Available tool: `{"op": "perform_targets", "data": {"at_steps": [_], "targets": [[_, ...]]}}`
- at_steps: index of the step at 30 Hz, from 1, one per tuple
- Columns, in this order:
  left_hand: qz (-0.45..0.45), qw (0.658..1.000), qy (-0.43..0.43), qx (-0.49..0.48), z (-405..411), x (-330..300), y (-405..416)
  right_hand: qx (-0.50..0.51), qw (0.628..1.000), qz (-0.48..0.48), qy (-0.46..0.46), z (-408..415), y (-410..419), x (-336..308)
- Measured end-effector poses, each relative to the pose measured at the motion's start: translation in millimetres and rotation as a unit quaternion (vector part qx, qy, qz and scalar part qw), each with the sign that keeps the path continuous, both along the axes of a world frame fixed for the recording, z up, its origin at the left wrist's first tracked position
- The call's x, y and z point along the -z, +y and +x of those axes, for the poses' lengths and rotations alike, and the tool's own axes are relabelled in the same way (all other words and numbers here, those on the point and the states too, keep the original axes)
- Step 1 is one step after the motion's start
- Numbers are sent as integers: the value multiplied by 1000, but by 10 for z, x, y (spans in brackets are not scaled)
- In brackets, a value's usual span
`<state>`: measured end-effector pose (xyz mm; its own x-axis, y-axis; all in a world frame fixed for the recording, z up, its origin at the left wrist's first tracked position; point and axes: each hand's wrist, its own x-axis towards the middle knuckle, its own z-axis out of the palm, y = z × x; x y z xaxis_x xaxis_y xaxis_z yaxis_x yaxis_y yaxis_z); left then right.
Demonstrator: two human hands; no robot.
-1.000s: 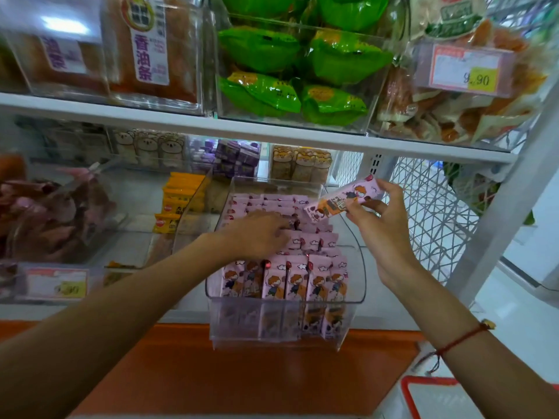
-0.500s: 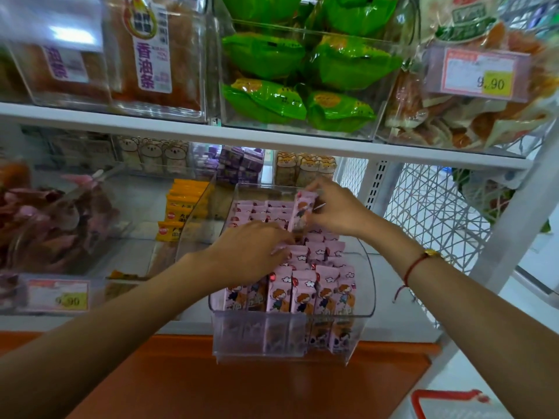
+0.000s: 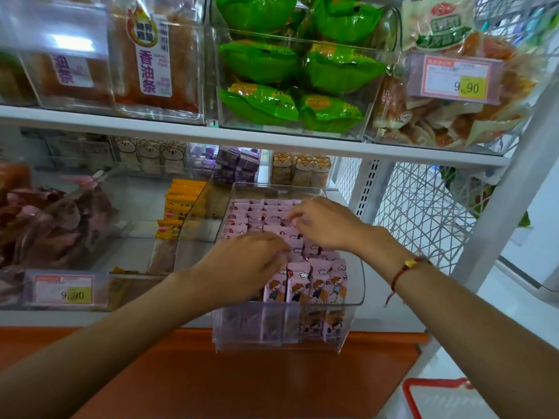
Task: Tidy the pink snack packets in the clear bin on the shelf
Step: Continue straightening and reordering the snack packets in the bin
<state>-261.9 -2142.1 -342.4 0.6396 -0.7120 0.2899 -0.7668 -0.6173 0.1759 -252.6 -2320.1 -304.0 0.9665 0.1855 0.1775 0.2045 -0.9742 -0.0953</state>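
A: Where are the pink snack packets (image 3: 298,282) right now?

B: Standing in rows inside the clear bin (image 3: 358,285), which sits on the lower shelf (image 3: 390,320) and juts out past its front edge. The front row stands upright against the bin's front wall.

A: And the hands?

B: Both are in the bin. The left hand (image 3: 242,264) lies knuckles-up over the middle rows, fingers curled down among the packet tops; whether it actually pinches one I cannot tell. The right hand (image 3: 325,223) reaches further back, fingertips bent onto the top edges of the rear rows, and its grip is just as hard to read.

A: How would those packets handle?

B: Light, I'd judge, with thin crinkly film around something small. Soft at the sealed top fin, firmer in the body. Probably slick, so a packed row could topple like dominoes when one is nudged.

A: Best place to take hold?

B: Pinch the sealed top edge to lift one, or press flat along a row's tops to square them.
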Motion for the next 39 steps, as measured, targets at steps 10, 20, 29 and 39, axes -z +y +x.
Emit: {"op": "perform_targets", "data": {"at_steps": [10, 20, 29, 39], "targets": [[45, 999, -18, -9, -80, 115, 18, 64, 990, 30, -123, -287, 109, 345], [-120, 991, 35, -38, -138, 33, 32, 54, 821, 492, -284, -550, 96, 42], [-342, 937, 53, -41, -299, -102, -38, 89, 689, 712, -101, -771, 212, 32], [-300, 949, 94, -29, -301, -34, -35, -38, 696, 714, 60, -752, 227, 7]]}}
